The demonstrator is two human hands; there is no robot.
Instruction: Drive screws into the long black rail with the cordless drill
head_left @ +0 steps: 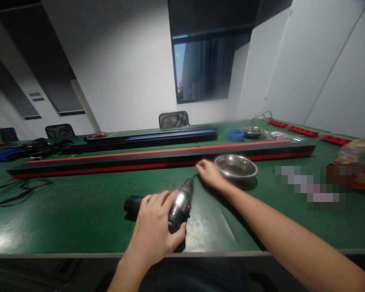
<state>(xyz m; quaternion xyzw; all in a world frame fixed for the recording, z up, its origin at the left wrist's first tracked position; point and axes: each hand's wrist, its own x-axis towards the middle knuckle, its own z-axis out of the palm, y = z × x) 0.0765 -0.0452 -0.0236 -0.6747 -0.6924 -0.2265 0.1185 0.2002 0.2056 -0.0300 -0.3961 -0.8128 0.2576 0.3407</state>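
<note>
My left hand (156,225) is wrapped round the grip of a silver and black cordless screwdriver (179,205) that rests on the green table (79,211), its tip pointing away toward a long black and red rail (158,159). My right hand (209,173) reaches across to the tool's tip, fingers pinched together just in front of the rail. What the fingers pinch is too small to see. A shallow steel bowl (235,166) sits right beside that hand.
A second long dark rail with a blue strip (158,138) lies behind the first. Further back stand a blue tub (235,134), another steel bowl (253,131) and red strips (304,130). Black cables (15,192) lie at left, a colourful bag (360,162) at right. Chairs stand behind the table.
</note>
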